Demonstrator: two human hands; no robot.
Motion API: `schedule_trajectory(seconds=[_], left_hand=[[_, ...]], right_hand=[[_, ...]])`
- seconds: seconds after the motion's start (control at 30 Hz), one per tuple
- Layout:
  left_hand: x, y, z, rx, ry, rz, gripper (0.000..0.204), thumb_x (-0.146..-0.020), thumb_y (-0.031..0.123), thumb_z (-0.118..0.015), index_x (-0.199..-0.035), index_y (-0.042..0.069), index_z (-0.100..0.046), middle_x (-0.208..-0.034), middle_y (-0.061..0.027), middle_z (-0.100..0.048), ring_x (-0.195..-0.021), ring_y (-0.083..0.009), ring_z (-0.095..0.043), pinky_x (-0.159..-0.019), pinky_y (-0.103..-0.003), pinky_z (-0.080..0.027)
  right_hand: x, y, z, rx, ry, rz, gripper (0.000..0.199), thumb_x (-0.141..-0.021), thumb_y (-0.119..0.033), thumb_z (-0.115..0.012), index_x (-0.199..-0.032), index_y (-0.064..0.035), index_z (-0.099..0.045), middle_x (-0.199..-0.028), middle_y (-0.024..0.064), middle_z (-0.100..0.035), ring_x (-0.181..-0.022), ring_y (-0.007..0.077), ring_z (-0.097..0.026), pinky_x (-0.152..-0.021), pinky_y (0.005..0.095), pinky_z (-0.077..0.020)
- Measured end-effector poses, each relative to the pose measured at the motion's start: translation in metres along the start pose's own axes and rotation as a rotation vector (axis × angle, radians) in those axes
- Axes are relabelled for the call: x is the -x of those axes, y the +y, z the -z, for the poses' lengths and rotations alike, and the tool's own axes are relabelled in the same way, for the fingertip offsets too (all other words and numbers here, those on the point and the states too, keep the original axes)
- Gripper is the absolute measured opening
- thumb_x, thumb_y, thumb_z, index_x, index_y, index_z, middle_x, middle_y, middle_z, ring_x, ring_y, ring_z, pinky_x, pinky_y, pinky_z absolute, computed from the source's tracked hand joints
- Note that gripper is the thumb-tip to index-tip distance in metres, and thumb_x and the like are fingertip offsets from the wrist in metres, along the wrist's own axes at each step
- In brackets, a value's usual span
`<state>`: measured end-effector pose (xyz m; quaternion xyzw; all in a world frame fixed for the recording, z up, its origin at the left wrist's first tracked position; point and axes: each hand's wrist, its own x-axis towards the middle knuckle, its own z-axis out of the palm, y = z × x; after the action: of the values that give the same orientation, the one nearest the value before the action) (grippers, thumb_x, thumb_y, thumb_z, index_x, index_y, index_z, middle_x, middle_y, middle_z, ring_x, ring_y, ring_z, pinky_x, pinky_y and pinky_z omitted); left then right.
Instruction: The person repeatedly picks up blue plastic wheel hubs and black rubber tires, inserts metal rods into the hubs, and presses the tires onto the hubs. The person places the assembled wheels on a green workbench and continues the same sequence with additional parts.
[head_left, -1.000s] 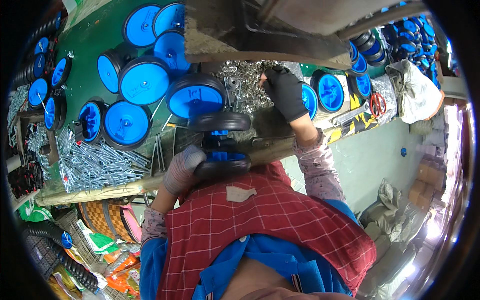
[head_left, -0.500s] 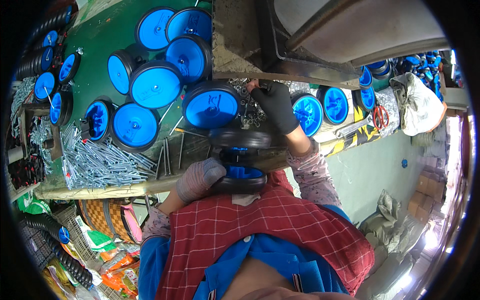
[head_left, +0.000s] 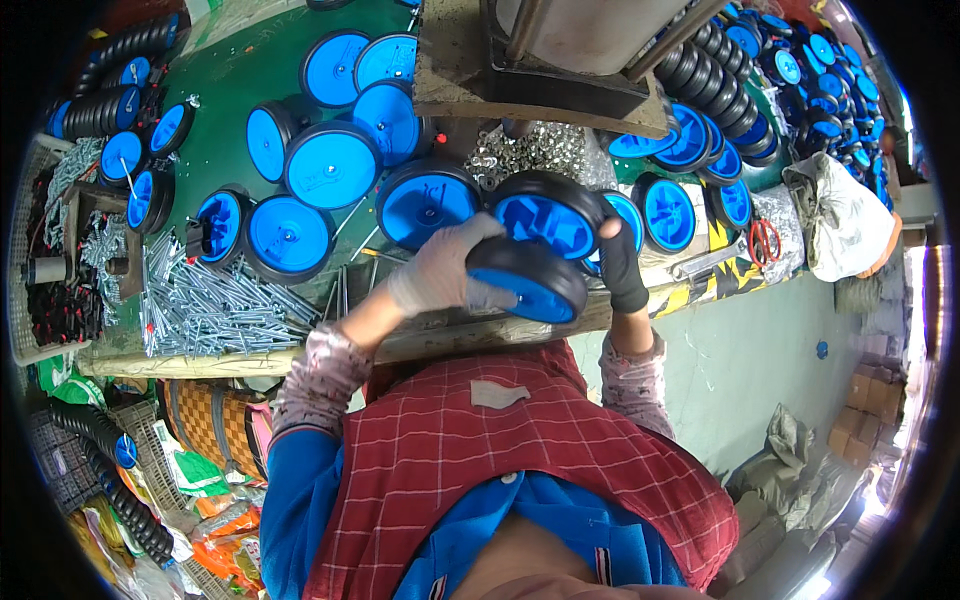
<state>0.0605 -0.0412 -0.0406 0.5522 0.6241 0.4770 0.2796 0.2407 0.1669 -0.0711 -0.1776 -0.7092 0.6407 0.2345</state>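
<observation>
So — hands (head_left: 440,272) on two wheels (head_left: 525,297), from opposite sides

The wheel pair (head_left: 535,285) is positioned between my left grip (head_left: 440,272) and my right grip (head_left: 624,268), over the near edge of the desk (head_left: 225,90). Loose bolts (head_left: 215,305) lie on the desk to my left; a wheel cluster (head_left: 333,165) lies behind and to their right. The fastener pile (head_left: 530,150) lies behind the wheel pair. Scissors (head_left: 764,242) lie to my right, left of the sack (head_left: 842,222).
</observation>
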Motion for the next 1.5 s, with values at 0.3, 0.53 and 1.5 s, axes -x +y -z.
schedule_trajectory(seconds=[0.3, 0.53, 1.5], left_hand=[[0.035, -0.002, 0.041, -0.060, 0.013, 0.218, 0.082, -0.053, 0.022, -0.096, -0.120, 0.005, -0.051, -0.104, -0.0099, -0.063, -0.097, -0.0223, -0.062, -0.089, -0.036, -0.051], [-0.041, 0.005, 0.048, 0.288, 0.265, 0.257, 0.062, -0.086, 0.027, -0.075, -0.133, -0.002, -0.048, -0.124, -0.0157, -0.060, -0.115, -0.0225, -0.055, -0.101, -0.035, -0.043], [0.049, -0.015, 0.103, -0.799, 0.258, 0.324, 0.083, -0.074, 0.032, -0.081, -0.143, 0.005, -0.042, -0.133, -0.0263, -0.053, -0.123, -0.0423, -0.051, -0.100, -0.045, -0.044]], right_hand=[[-0.005, -0.012, -0.059, 0.317, -0.082, -0.047, 0.056, -0.092, -0.034, -0.068, -0.131, 0.0001, -0.047, -0.107, 0.0266, -0.065, -0.097, 0.0407, -0.066, -0.076, 0.0415, -0.0535], [-0.050, 0.066, -0.062, -0.195, 0.114, 0.070, 0.044, -0.100, -0.024, -0.053, -0.136, -0.0004, -0.049, -0.123, 0.0109, -0.062, -0.107, 0.0194, -0.061, -0.091, 0.0334, -0.0511], [-0.060, -0.182, 0.337, 1.107, 1.071, 0.030, 0.030, -0.099, -0.020, -0.050, -0.116, 0.0017, -0.061, -0.112, 0.0066, -0.066, -0.100, 0.0171, -0.062, -0.084, 0.0348, -0.0528]])
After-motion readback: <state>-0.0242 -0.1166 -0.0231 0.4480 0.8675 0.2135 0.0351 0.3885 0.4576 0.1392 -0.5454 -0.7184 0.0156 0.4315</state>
